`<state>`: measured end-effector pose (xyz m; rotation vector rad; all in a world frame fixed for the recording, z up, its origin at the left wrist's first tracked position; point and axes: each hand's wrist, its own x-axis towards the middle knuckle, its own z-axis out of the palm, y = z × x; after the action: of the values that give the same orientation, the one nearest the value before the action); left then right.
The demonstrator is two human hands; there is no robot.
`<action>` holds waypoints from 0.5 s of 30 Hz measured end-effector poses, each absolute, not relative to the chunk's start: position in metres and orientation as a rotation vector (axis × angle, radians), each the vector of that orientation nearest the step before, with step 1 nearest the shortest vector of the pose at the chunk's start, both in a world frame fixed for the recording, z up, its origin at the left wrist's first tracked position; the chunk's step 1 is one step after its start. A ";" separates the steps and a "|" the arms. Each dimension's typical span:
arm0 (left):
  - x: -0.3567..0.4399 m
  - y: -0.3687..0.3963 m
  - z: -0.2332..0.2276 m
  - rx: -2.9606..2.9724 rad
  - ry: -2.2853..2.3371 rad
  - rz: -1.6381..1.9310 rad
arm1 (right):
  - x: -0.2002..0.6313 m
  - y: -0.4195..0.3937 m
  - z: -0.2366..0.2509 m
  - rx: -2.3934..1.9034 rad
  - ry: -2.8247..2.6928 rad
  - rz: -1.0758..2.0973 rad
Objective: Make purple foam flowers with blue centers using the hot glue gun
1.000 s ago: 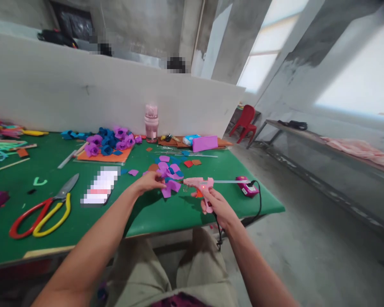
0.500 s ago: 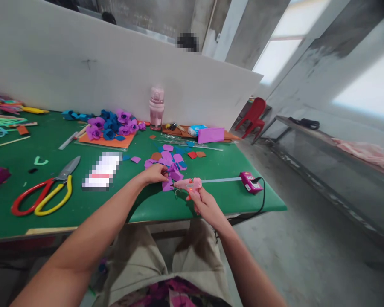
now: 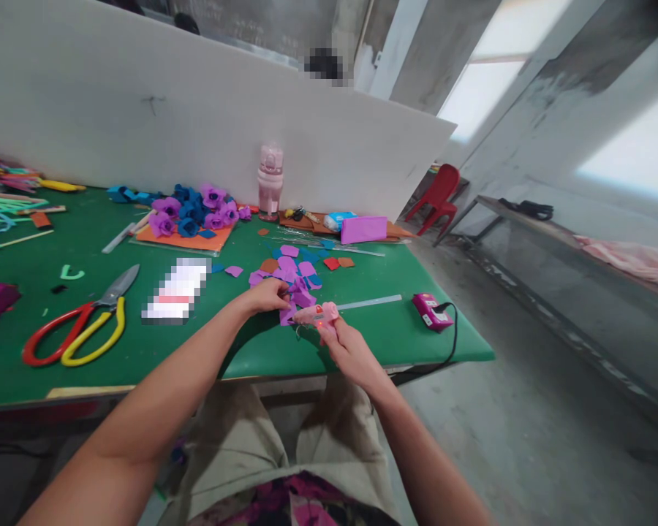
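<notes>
My left hand (image 3: 268, 295) is closed in a pinch on a purple paper flower (image 3: 303, 292), partly hidden by the fingers. Just below the fingertips shows a flat purple petal (image 3: 286, 317). My right hand (image 3: 349, 349) is wrapped round a pink glue gun (image 3: 316, 314), its nozzle pointing left at that petal's edge. A clear glue stick (image 3: 370, 302) juts from the back of the gun. Loose purple, blue and brown petals (image 3: 287, 266) lie on the table just beyond my left hand.
Scissors (image 3: 91, 318) with red and yellow handles lie left on the green table (image 3: 197, 351). Finished purple and blue flowers (image 3: 189, 212) rest on orange sheets. A pink bottle (image 3: 270, 183) stands by the white board (image 3: 213, 109). A corded purple box (image 3: 432, 313) sits right.
The back of the glue gun has swung up a little, and its glue stick now angles away from the purple box. My left hand stays nearly still at the flower.
</notes>
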<state>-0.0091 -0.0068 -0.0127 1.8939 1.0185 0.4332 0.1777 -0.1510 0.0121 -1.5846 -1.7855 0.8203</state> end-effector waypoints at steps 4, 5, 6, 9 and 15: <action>-0.009 -0.007 -0.012 1.891 1.018 0.433 | 0.176 -0.151 0.014 -1.587 -1.795 0.802; -0.009 -0.007 -0.012 1.892 1.020 0.433 | 0.176 -0.151 0.014 -1.595 -1.804 0.795; -0.009 -0.007 -0.012 1.894 1.022 0.431 | 0.175 -0.151 0.015 -1.604 -1.816 0.788; -0.009 -0.007 -0.012 1.900 1.022 0.425 | 0.174 -0.150 0.016 -1.620 -1.843 0.762; -0.010 -0.008 -0.012 1.875 1.004 0.440 | 0.174 -0.150 0.016 -1.596 -1.860 0.744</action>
<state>-0.0097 -0.0076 -0.0118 1.8747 1.0037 0.4396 0.1736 -0.1495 0.0156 -1.5958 -1.8602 0.7444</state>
